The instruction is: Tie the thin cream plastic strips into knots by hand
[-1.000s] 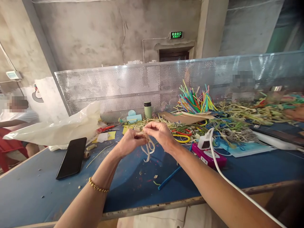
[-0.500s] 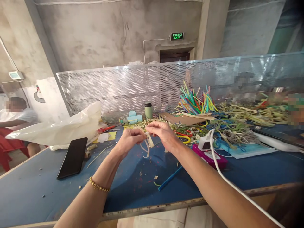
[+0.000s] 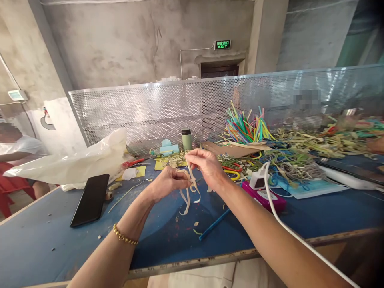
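Note:
My left hand (image 3: 168,183) pinches a looped pale cream strip (image 3: 185,202) over the middle of the blue table. Two ends of it dangle below my fingers. Closed in a pinch, my right hand (image 3: 209,167) grips the upper part of the strip and pulls it up from the loop. The strip looks thin and flat, like dried plant fibre or ribbon; its exact material is not clear. Behind my hands lies a heap of dry leaf scraps (image 3: 177,159). On the table in front rests a blue stick (image 3: 214,225).
A black phone (image 3: 91,200) and a white plastic bag (image 3: 75,159) lie at left. On the right are a magenta power strip (image 3: 270,199) with a white cable, a blue face mask (image 3: 312,189) and colourful pipe cleaners (image 3: 247,126). A perforated metal screen (image 3: 150,112) stands behind.
My right hand has drawn the strip upward, so a taut length now shows between my hands. My left hand has shifted slightly down and right.

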Demonstrator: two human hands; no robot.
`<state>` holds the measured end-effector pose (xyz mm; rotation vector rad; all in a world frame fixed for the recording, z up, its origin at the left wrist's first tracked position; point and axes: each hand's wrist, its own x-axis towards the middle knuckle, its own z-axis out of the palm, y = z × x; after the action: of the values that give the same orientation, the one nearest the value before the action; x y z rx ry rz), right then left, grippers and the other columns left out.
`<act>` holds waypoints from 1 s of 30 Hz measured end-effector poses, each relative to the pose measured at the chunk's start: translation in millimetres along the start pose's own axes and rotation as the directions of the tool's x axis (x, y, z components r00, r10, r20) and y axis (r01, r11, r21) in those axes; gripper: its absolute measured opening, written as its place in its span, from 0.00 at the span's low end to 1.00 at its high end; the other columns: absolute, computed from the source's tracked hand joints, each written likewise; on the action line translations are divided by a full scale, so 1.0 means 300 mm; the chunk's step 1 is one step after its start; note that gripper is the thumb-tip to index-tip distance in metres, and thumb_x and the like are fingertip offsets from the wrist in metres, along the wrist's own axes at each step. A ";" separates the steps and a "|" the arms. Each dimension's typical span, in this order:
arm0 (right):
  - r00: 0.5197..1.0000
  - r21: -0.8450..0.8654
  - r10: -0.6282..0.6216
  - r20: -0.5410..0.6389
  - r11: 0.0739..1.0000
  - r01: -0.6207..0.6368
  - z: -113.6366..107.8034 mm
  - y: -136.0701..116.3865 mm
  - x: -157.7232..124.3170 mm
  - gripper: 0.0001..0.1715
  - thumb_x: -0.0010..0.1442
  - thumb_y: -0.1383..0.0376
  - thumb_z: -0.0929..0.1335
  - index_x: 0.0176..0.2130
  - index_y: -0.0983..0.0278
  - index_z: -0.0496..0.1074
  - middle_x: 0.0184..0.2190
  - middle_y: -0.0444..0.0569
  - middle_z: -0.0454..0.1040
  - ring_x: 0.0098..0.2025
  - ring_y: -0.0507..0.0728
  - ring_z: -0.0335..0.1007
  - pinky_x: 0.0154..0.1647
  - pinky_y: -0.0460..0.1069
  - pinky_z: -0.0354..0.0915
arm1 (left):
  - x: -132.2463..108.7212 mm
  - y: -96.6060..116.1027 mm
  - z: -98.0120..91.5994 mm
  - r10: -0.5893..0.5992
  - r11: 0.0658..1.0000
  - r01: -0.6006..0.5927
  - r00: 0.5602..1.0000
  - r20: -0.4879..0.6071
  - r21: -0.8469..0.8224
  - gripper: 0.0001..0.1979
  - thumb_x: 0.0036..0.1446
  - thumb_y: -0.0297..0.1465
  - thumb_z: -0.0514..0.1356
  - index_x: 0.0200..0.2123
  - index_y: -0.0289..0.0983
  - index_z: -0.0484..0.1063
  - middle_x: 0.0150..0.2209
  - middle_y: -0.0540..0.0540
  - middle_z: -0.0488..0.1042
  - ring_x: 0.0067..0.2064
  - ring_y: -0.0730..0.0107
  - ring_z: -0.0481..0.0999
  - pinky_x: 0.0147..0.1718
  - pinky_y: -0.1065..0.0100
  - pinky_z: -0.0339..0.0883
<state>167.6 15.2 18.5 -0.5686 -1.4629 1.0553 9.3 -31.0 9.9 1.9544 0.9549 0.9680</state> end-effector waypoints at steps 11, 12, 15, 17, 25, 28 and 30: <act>0.985 -0.077 -0.150 -0.085 0.987 0.144 -0.019 -0.043 0.011 0.14 0.50 0.57 0.73 0.29 0.65 0.73 0.21 0.44 0.70 0.23 0.50 0.63 0.25 0.47 0.61 | 0.003 -0.005 0.002 -0.049 0.999 0.049 0.998 0.039 0.008 0.09 0.49 0.33 0.63 0.21 0.35 0.74 0.21 0.50 0.66 0.24 0.74 0.60 0.24 0.68 0.53; 0.982 -0.070 -0.169 -0.090 0.984 0.163 -0.016 -0.046 0.010 0.13 0.51 0.57 0.73 0.29 0.65 0.72 0.21 0.44 0.70 0.23 0.50 0.63 0.25 0.47 0.61 | 0.002 -0.003 0.004 -0.048 0.999 0.048 0.998 0.046 0.017 0.09 0.49 0.33 0.63 0.20 0.35 0.74 0.20 0.50 0.66 0.24 0.74 0.60 0.24 0.68 0.53; 0.970 -0.053 -0.193 -0.148 0.981 0.187 -0.012 -0.045 0.009 0.14 0.52 0.56 0.72 0.29 0.64 0.71 0.20 0.43 0.69 0.23 0.49 0.62 0.24 0.47 0.60 | -0.004 0.005 0.009 -0.041 0.999 0.039 0.996 0.080 0.026 0.08 0.47 0.32 0.63 0.21 0.36 0.74 0.20 0.51 0.66 0.24 0.74 0.61 0.23 0.68 0.54; 0.976 -0.078 -0.171 -0.135 0.984 0.161 -0.015 -0.037 0.014 0.15 0.53 0.54 0.72 0.30 0.65 0.72 0.21 0.44 0.69 0.23 0.50 0.62 0.24 0.47 0.60 | -0.005 0.007 0.012 -0.054 0.999 0.054 0.994 0.094 0.004 0.07 0.47 0.32 0.64 0.22 0.36 0.76 0.20 0.50 0.67 0.24 0.73 0.62 0.23 0.69 0.54; 0.978 -0.266 0.015 0.209 0.963 0.042 -0.056 -0.005 0.027 0.20 0.59 0.53 0.69 0.27 0.67 0.74 0.26 0.50 0.76 0.29 0.54 0.72 0.34 0.50 0.67 | 0.015 -0.027 -0.004 -0.070 0.954 0.026 0.988 -0.139 -0.298 0.07 0.46 0.33 0.67 0.24 0.35 0.77 0.21 0.50 0.69 0.23 0.76 0.63 0.25 0.70 0.55; 0.944 -0.197 0.103 0.314 0.979 -0.041 -0.061 -0.022 0.014 0.19 0.60 0.54 0.68 0.28 0.67 0.73 0.26 0.49 0.75 0.29 0.53 0.73 0.36 0.51 0.69 | 0.025 -0.037 -0.011 -0.071 0.935 -0.010 0.974 -0.215 -0.355 0.09 0.47 0.33 0.67 0.21 0.35 0.75 0.20 0.51 0.67 0.23 0.76 0.62 0.25 0.70 0.53; 0.922 -0.190 0.151 0.356 0.978 -0.087 -0.059 -0.034 0.002 0.17 0.60 0.54 0.69 0.29 0.66 0.72 0.26 0.47 0.74 0.28 0.52 0.72 0.33 0.50 0.68 | 0.029 -0.039 -0.013 -0.085 0.935 -0.008 0.966 -0.246 -0.355 0.10 0.47 0.33 0.67 0.20 0.34 0.74 0.19 0.50 0.67 0.23 0.76 0.62 0.24 0.70 0.52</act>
<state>186.8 15.9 25.8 -0.6096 -1.8832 1.1845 6.5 -17.3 4.5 1.5280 0.8830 1.2969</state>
